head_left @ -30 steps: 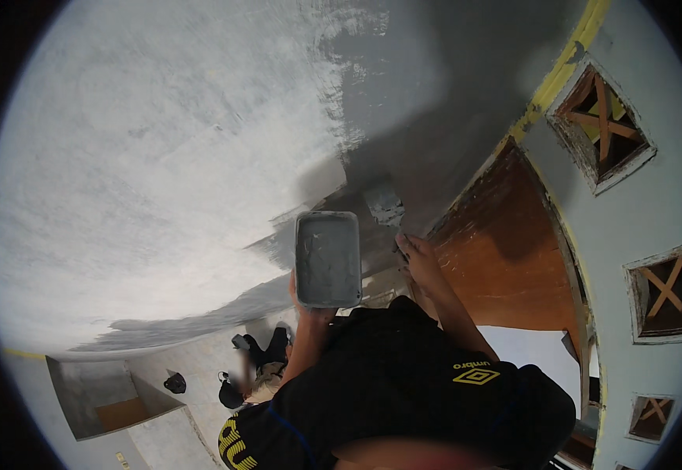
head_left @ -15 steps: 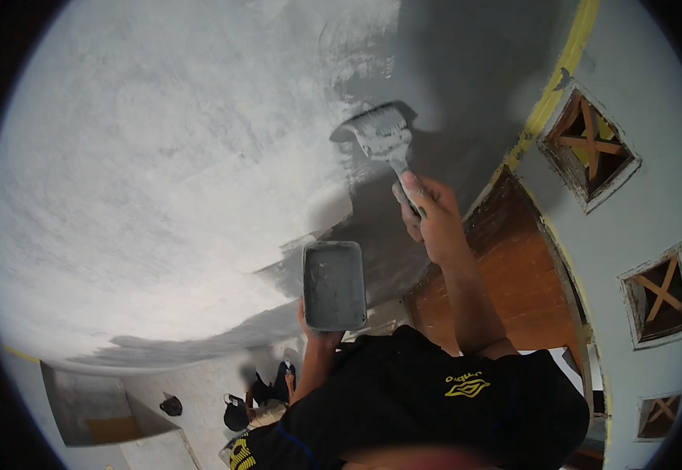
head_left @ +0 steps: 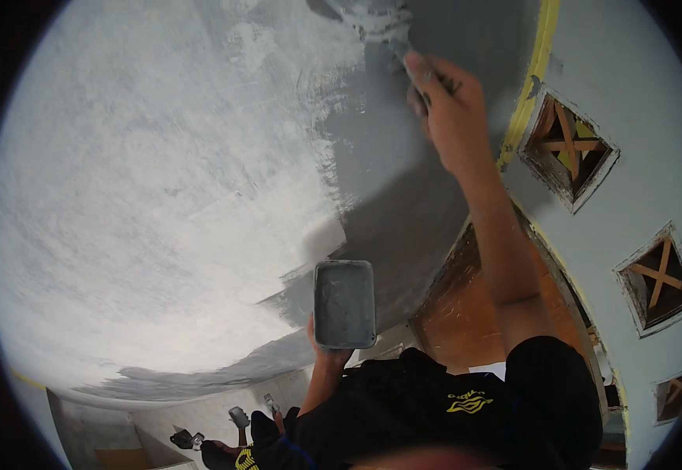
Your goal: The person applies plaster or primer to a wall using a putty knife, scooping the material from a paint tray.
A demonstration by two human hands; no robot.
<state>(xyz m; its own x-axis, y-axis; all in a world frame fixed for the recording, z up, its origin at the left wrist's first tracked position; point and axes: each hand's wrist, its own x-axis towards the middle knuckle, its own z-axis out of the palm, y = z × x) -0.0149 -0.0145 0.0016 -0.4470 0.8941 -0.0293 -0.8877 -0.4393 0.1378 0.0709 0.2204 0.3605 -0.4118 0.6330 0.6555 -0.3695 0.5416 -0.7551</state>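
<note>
Right hand up at 1 o'clock, arm stretched out, fingers closed round the handle of a broad-bladed spreader; firm grip, no gap visible. Spreader is at 12 o'clock, blade smeared with grey paste, blurred and close to the view's top edge; can't tell whether the whole edge touches the surface. Dark shadow just off the blade's 10 o'clock side.

Left hand at 6 o'clock, curled under the near end of a grey tray, holding it up; most fingers hidden by tray, so exact finger spread can't be told. Tray sits just below centre, open side facing the camera, grey residue inside.

Large surface: pale area from 9 to 11 o'clock, darker grey coat toward 1 o'clock, ragged border between. Yellow strip along the coat's 2 o'clock side. Diamond-shaped opening with crossed wooden slats at 2 o'clock, similar ones at 3 and 4. Brown panel at 4 o'clock, partly behind the right forearm. Black shirt at 5 to 6. Another person in dark clothing at 7 o'clock, well apart.
</note>
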